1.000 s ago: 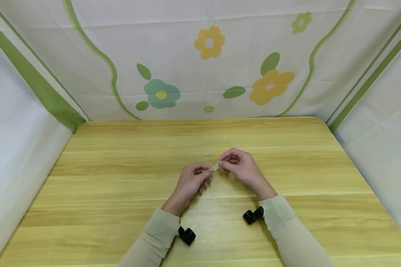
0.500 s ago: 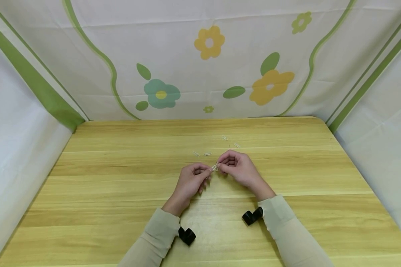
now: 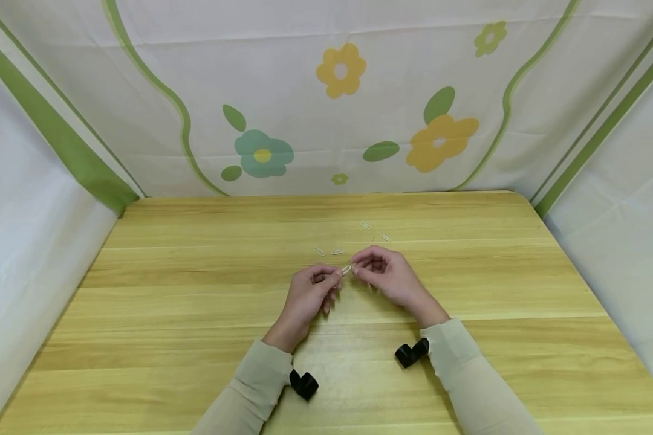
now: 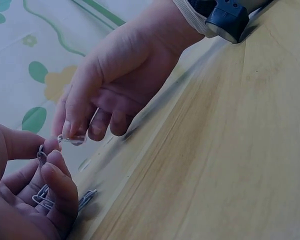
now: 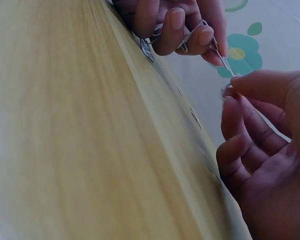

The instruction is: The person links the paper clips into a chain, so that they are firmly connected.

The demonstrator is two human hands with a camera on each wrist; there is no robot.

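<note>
My left hand (image 3: 306, 297) pinches the end of a chain of linked white paper clips (image 5: 146, 50) between thumb and forefinger. More of the chain winds through its curled fingers and dangles below, as the left wrist view shows. Close at its right, my right hand (image 3: 390, 277) pinches a single paper clip (image 4: 72, 140), mostly covered by thumb and forefinger. The fingertips of both hands almost meet, and a clip (image 3: 346, 270) spans the small gap between them. Both hands are held over the wooden table.
Several loose white paper clips lie on the wooden table (image 3: 196, 338) beyond the hands, among them one paper clip (image 3: 319, 251) at the left and another clip (image 3: 386, 238) at the right. A flower-printed cloth (image 3: 305, 109) hangs behind the table.
My right hand has moved slightly left and down toward the left hand, narrowing the gap between the fingertips. Both hands keep their pinch. The loose clips have stayed in place.
</note>
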